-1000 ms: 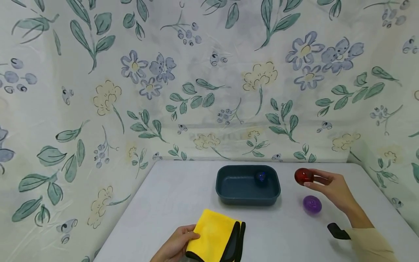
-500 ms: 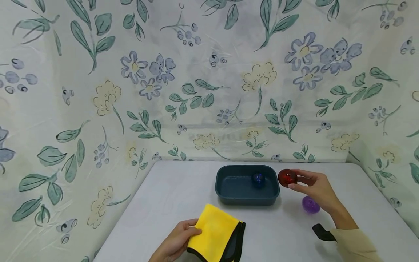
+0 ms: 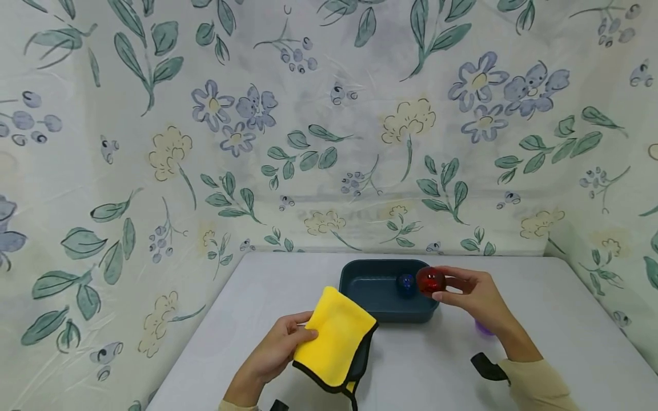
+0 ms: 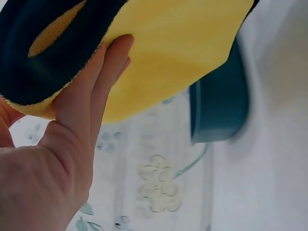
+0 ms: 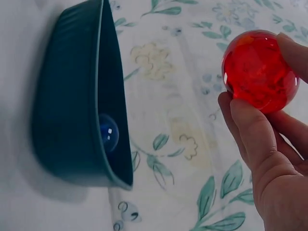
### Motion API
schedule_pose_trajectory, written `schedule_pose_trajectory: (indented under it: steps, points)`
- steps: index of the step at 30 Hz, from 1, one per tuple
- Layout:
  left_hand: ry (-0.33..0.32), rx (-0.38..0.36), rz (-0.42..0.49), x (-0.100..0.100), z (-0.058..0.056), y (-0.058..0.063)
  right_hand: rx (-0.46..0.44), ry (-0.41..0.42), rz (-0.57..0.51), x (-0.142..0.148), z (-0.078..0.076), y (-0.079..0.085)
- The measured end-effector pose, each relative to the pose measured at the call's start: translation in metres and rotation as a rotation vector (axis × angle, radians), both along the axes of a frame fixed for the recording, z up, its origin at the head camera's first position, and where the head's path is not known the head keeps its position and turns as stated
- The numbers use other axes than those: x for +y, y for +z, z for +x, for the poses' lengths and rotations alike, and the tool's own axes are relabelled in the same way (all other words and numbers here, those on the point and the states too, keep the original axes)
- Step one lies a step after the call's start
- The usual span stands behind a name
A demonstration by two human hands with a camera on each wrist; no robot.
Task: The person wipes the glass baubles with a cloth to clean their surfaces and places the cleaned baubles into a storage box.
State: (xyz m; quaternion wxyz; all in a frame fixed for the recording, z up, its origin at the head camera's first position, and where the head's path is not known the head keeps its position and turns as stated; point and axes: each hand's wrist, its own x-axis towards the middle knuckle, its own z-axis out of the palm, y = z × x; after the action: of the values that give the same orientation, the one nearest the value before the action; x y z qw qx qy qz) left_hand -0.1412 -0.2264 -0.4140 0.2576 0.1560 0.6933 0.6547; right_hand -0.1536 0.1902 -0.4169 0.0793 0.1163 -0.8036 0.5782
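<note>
A person's right hand [image 3: 475,294] pinched a glossy red ball [image 3: 430,281] between thumb and fingers at the right end of a dark teal container [image 3: 411,315], the ball overlapping the rim from the head camera's angle; the right wrist view showed a gap between the two. A shiny blue ball [image 3: 406,282] sat inside, toward the container's right end. The left hand [image 3: 277,345] gripped a folded yellow cloth [image 3: 336,337] with black edging, thumb on the near face, holding it tilted so that its upper corner crossed in front of the container's near left side in the head view. A purple object [image 3: 484,328] lay on the white table [image 3: 231,311], mostly hidden behind the right wrist. A tan sleeve [image 3: 537,385] covered the right forearm, with a black piece [image 3: 488,366] jutting out near the cuff. Behind the table hung a pale sheet [image 3: 360,114] printed with blue and yellow flowers and green leaves.
</note>
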Motion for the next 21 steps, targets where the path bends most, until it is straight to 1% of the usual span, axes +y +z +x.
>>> schedule_pose_trajectory:
  steps: [3, 6, 12, 17, 21]
  points:
    - [-0.01, 0.054, 0.013, 0.002, -0.005, 0.01, -0.001, 0.036, -0.043, -0.008, 0.001, 0.002]
    - [-0.003, 0.098, 0.021, 0.007, -0.009, 0.019, 0.005, 0.063, -0.064, -0.017, 0.001, 0.005]
    - [0.063, 0.18, -0.011, 0.021, -0.018, 0.034, 0.055, 0.102, -0.081, -0.034, -0.002, 0.01]
    - [0.114, 0.232, -0.036, 0.037, -0.025, 0.04, 0.043, 0.137, -0.111, -0.048, -0.005, 0.01]
    - [0.121, 0.246, -0.025, 0.05, -0.029, 0.039, 0.033, 0.164, -0.128, -0.059, -0.004, 0.007]
